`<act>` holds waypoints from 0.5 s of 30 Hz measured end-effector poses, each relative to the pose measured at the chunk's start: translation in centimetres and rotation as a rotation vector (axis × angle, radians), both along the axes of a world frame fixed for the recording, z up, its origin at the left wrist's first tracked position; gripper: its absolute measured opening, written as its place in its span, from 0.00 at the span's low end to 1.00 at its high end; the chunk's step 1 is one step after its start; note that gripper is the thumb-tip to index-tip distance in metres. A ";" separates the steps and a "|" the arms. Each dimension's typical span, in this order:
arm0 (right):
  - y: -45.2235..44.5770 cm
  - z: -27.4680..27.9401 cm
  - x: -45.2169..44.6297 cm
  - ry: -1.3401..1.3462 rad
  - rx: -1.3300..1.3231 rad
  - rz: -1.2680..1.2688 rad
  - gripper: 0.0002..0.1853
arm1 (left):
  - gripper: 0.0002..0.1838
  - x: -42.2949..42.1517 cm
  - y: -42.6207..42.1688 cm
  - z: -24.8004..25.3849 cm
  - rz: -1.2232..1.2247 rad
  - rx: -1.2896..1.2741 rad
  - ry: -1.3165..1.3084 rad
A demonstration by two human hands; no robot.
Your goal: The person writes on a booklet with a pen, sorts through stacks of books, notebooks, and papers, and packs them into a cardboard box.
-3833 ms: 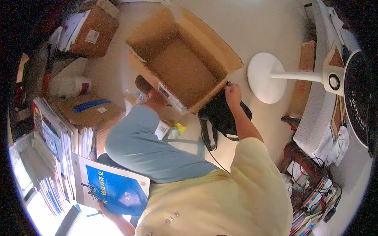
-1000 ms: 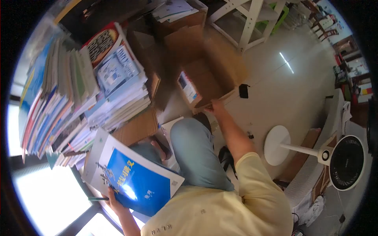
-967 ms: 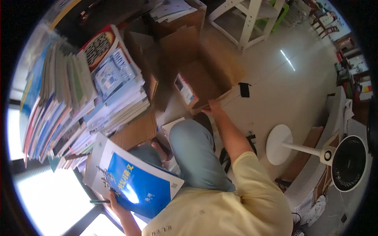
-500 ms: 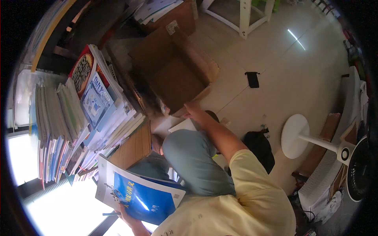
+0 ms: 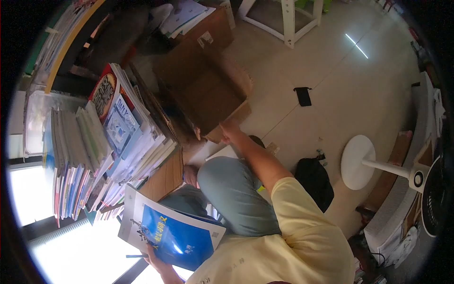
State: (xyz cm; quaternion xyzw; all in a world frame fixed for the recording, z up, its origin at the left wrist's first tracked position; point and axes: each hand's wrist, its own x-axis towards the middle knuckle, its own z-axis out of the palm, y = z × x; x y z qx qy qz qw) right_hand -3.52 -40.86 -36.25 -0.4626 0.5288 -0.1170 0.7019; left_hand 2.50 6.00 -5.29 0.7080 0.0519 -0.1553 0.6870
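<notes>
My left hand (image 5: pixel 152 256) holds a blue and white book (image 5: pixel 178 236) by its lower left edge, with the cover facing up over my lap. A thin pen-like stick (image 5: pixel 134 256) juts out to the left beside that hand. My right hand (image 5: pixel 229 131) grips the near rim of an open brown cardboard box (image 5: pixel 208 90); its fingers are closed on the cardboard. The inside of the box is dark and brown. Left of the box, tall stacks of books and papers (image 5: pixel 78 151) stand close to the blue and white book.
A white fan (image 5: pixel 358 162) stands at the right. A black bag (image 5: pixel 314 183) and a small black pouch (image 5: pixel 302 96) lie on the floor. Another box with papers (image 5: pixel 208 29) and a white frame (image 5: pixel 288 23) are at the top. Below the stacks is a cardboard box (image 5: pixel 163 179).
The cardboard box has moved left and nearer the book stacks, with my right hand on its rim. The view has turned. My left hand still holds the book.
</notes>
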 end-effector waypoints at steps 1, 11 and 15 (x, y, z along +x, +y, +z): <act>0.4 0.5 -0.5 -0.060 0.167 -0.044 0.19 | 0.32 0.3 0.6 -0.3 -0.026 -0.037 -0.008; 4.9 2.9 -11.9 -0.173 -0.530 0.155 0.20 | 0.29 0.0 1.4 0.0 -0.057 -0.133 -0.143; 7.2 12.8 -15.4 -0.356 -0.411 -0.160 0.15 | 0.28 -2.1 -0.1 3.3 -0.053 -0.152 -0.229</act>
